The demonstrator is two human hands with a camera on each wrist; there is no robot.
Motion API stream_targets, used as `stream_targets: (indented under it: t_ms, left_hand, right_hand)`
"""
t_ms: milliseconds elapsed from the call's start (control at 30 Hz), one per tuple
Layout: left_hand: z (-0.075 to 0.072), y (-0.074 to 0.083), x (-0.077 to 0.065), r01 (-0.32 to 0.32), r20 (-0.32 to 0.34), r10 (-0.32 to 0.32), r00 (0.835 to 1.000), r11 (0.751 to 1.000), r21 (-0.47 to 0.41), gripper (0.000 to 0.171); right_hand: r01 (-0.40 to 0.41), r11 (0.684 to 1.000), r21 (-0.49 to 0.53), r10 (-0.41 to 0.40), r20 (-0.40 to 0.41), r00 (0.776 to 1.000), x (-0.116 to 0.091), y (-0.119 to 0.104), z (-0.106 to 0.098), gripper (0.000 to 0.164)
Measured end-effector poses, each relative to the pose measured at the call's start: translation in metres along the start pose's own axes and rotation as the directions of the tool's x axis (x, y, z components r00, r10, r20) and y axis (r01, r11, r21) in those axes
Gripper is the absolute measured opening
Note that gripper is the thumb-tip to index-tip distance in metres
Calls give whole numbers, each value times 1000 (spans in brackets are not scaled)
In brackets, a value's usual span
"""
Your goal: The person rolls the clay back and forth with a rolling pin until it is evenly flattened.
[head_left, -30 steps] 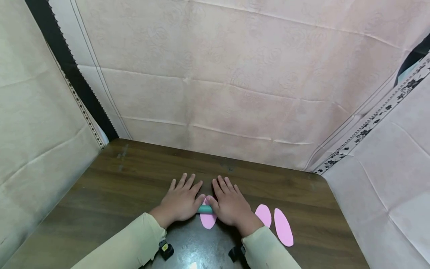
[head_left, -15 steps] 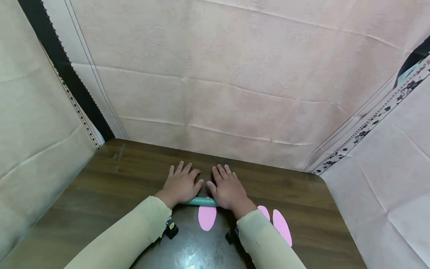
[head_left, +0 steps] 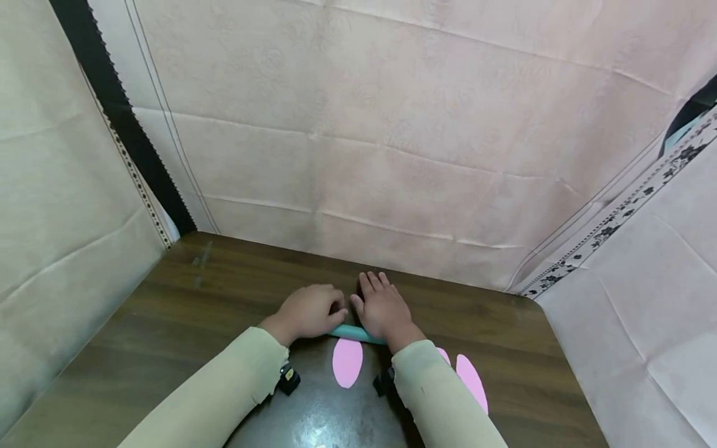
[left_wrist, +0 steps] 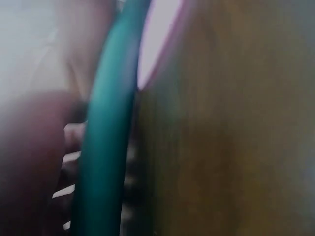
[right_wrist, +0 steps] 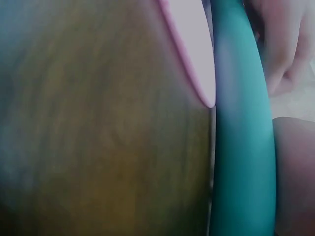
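A teal rolling pin [head_left: 356,334] lies crosswise over the far end of a flat pink oval [head_left: 347,363], which looks like modelling clay. My left hand [head_left: 310,310] covers the pin's left end, its fingers bent down over the far side and the thumb pointing inward. In the left wrist view those curled fingers show behind the pin [left_wrist: 106,132]. My right hand [head_left: 383,310] lies on the pin's right part with straight fingers pointing away from me. The right wrist view shows the pin [right_wrist: 243,132] beside the pink tip [right_wrist: 197,54].
Two more flat pink ovals lie to the right, one [head_left: 472,382] partly behind the right sleeve and another [head_left: 444,355] mostly covered by it. Everything rests on a dark brown wooden table [head_left: 224,298]. Pale cloth curtains [head_left: 392,155] rise at the back and both sides.
Both hands and the rolling pin first moved away from me, uncovering more of the pink oval. Then the left hand's spread fingers curled and the pin's visible part shifted right.
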State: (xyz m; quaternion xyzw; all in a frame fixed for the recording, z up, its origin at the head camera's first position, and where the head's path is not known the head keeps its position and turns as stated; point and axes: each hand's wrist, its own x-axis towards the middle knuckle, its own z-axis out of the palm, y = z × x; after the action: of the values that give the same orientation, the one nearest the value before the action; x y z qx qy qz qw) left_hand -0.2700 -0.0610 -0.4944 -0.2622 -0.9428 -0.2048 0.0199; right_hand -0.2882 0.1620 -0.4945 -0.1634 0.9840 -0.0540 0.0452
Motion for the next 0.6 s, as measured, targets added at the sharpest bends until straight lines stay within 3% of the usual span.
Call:
stream_targets:
  t_ms: [100, 200, 367, 500, 600]
  left_hand:
    - [-2, 0, -18, -51, 33, 53, 998, 997, -58, 17]
    - [-6, -2, -34, -108, 13, 108, 994, 994, -36, 22]
    - [-8, -8, -48, -153, -1, 153, 988, 987, -45, 19]
    - [-7, -11, -51, -150, -8, 149, 989, 987, -54, 16]
    - [-8, -13, -53, -155, -23, 154, 988, 986, -57, 15]
  right_hand:
    - [3, 1000, 8, -3, -10, 1000, -1, -1, 0, 73]
    - [7, 1000, 18, -7, -31, 999, -1, -2, -2, 70]
    - [24, 998, 58, -21, -56, 998, -10, -4, -9, 66]
    - [99, 992, 76, -91, -109, 990, -38, -13, -17, 64]
    - [222, 974, 41, -211, -190, 959, -68, -27, -21, 59]
